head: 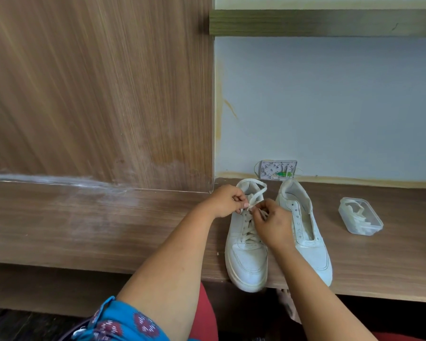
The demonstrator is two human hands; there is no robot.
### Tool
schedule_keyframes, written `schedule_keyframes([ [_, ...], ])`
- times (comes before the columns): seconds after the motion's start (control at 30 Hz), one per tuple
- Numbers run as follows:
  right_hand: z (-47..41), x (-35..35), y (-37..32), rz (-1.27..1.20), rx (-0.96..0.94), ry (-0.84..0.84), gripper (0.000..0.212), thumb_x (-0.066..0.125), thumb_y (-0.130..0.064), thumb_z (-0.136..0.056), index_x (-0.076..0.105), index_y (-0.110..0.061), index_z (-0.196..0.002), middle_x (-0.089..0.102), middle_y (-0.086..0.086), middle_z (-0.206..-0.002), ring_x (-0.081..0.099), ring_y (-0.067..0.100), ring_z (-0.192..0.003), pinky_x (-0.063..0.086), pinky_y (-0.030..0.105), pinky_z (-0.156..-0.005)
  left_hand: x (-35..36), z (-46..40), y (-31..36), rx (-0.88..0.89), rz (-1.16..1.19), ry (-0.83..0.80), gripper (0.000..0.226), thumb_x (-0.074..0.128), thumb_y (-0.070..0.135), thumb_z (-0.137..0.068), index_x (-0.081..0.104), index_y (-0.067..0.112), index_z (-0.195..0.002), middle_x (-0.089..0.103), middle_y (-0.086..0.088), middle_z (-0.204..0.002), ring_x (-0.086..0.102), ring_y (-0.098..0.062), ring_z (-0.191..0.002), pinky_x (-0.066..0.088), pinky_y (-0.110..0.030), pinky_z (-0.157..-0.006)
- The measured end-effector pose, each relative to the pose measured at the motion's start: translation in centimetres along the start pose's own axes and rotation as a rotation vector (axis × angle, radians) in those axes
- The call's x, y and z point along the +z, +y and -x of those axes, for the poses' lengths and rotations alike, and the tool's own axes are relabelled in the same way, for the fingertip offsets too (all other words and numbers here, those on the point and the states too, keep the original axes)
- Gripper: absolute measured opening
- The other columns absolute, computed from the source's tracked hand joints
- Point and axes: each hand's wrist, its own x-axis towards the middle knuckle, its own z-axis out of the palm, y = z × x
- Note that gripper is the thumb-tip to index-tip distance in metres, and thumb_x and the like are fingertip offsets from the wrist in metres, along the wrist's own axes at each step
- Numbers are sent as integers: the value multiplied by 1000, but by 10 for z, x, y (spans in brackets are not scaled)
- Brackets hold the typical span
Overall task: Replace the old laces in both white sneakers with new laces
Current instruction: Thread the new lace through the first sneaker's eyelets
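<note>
- Both hands pinch lace over the left sneaker [246, 244]: left hand [225, 201] grips a strand between thumb and curled fingers, right hand [272, 223] pinches lace [250, 232] close beside it, fingertips nearly touching.
- Lace loop [257, 190] arcs up from the pinch over the shoe's collar.
- Lower eyelets of the left sneaker are laced, criss-cross; which strand goes to which hand is hard to tell, fingers cover it.
- Right sneaker [305, 232] stands just beside it, touching or nearly so, unlaced, eyelets bare.
- Both shoes sit on the wooden ledge [108, 225], toes toward the person, left toe overhanging the edge.
- Clear plastic box [360, 219] right of the shoes, apart, white strips inside, probably laces.
- Small wall plate [278, 170] behind the heels.
- Pale strand [289, 306] hangs below the ledge.
</note>
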Motion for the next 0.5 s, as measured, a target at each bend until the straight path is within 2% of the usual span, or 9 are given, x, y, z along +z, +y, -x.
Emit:
schedule_keyframes([
  [0.07, 0, 2, 0, 35, -44, 30, 11, 68, -13, -84, 58, -14, -80, 57, -7, -69, 51, 6, -58, 38, 22, -54, 0, 0, 1, 1, -8, 0, 3, 68, 9, -89, 67, 12, -86, 71, -15, -91, 64, -14, -76, 54, -37, -89],
  [0.13, 1, 1, -2, 117, -114, 36, 13, 69, -11, -81, 59, -14, -89, 58, 0, -85, 54, 17, -65, 43, 29, -56, 1, -1, 1, 2, -18, 5, 5, 68, 9, -88, 68, 13, -85, 72, -18, -93, 65, -18, -78, 54, -39, -89],
  [0.23, 6, 1, -2, 386, -287, 51, 14, 71, -13, -73, 69, -19, -86, 59, 3, -94, 53, 28, -82, 45, 37, -63, 1, -3, -1, -3, -60, 28, 8, 68, 8, -88, 70, 14, -83, 72, -14, -93, 63, -18, -80, 53, -41, -87],
  [0.33, 11, 2, -6, 423, -184, 83, 11, 71, -31, -69, 72, -23, -77, 60, -2, -99, 46, 29, -98, 43, 43, -75, 1, -4, 0, -9, -61, 25, 4, 70, 11, -87, 72, 13, -83, 69, -1, -77, 61, -13, -77, 53, -36, -85],
  [0.4, 11, 4, -7, 427, -113, 97, 21, 73, -44, -70, 72, -24, -73, 60, -3, -99, 44, 27, -101, 44, 46, -77, 0, -3, 0, 1, -60, 22, 2, 71, 12, -86, 73, 12, -86, 65, 11, -72, 61, -6, -75, 51, -26, -80],
  [0.5, 7, 8, -8, 445, -78, 97, 24, 78, -45, -72, 73, -22, -70, 62, -3, -102, 45, 28, -103, 42, 46, -78, -2, -1, 0, 18, -84, 29, 3, 73, 13, -85, 74, 12, -88, 63, 18, -72, 57, 2, -72, 45, -15, -71],
])
